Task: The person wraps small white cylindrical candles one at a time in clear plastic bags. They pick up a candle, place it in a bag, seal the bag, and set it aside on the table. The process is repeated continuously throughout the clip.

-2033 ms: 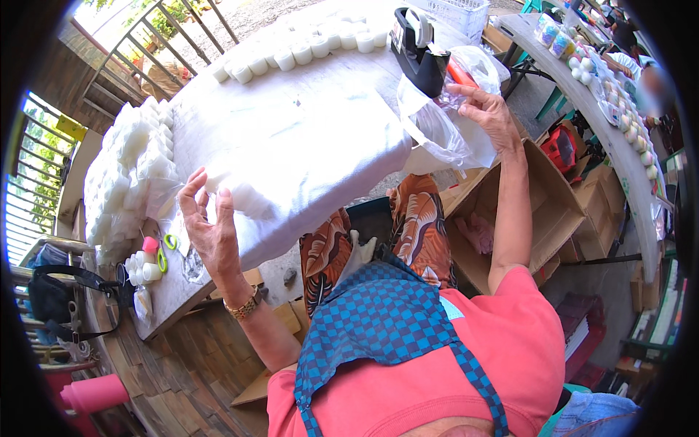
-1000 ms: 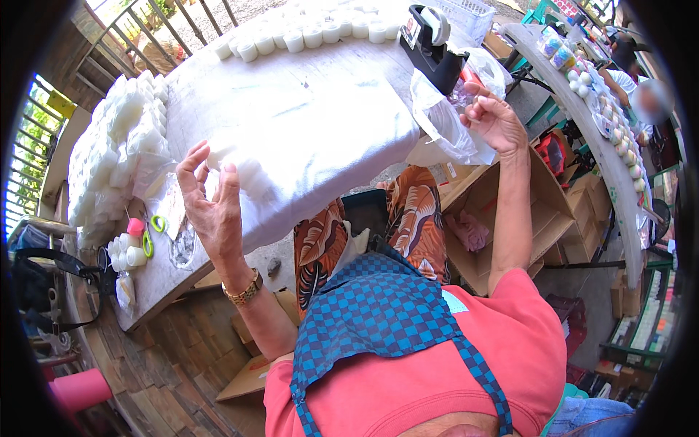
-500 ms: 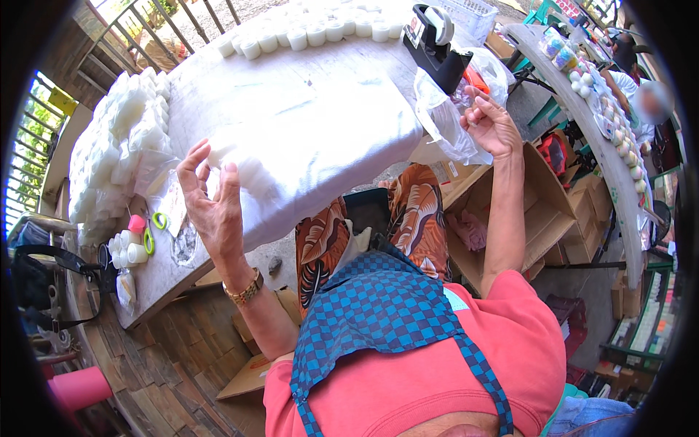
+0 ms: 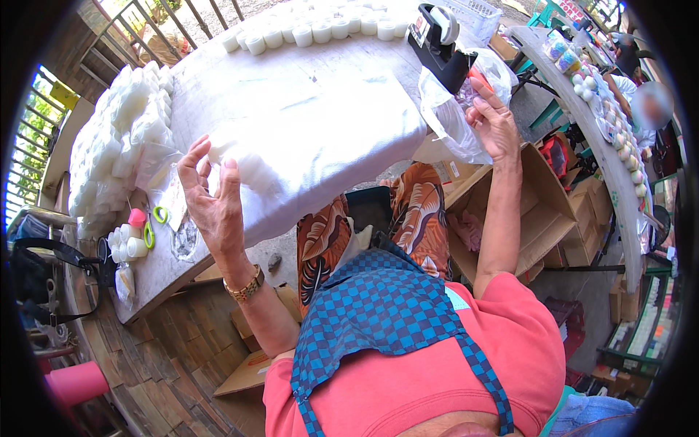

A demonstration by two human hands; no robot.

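A black strapped bag [image 4: 54,280] hangs near nine o'clock, with a pink container [image 4: 80,382] below it at eight. At ten, a tall heap of white cups [image 4: 120,149] in clear plastic stands on the grey table [image 4: 164,280]. At nine, on the near left corner of that table, are a few small white pots [image 4: 127,244], a pink piece [image 4: 137,217] and two bright green loops [image 4: 150,234], perhaps scissor handles.

Just right of these, also around nine, is the left hand [image 4: 218,207], raised, a gold watch [image 4: 245,285] on its wrist. Fingers and thumb curve apart from each other; a pale shape [image 4: 251,171] shows beside the thumb, washed out by glare, and I cannot tell whether the hand grips it.

At twelve, a white cloth [image 4: 342,135] covers the near part of the table, and a line of white cups [image 4: 302,35] follows the far edge. At six, the person wears a blue checked apron [image 4: 378,309].

At one o'clock sits a black tape dispenser [image 4: 437,54]. Near two, a white plastic bag [image 4: 442,116] hangs at the table's edge, with the right hand [image 4: 499,131] just beside it, fingers bent; whether it pinches the bag cannot be told. At three is a cardboard box [image 4: 542,200]. Between two and three, another person [image 4: 626,86] is beside a second table [image 4: 632,233] lined with round pale items.
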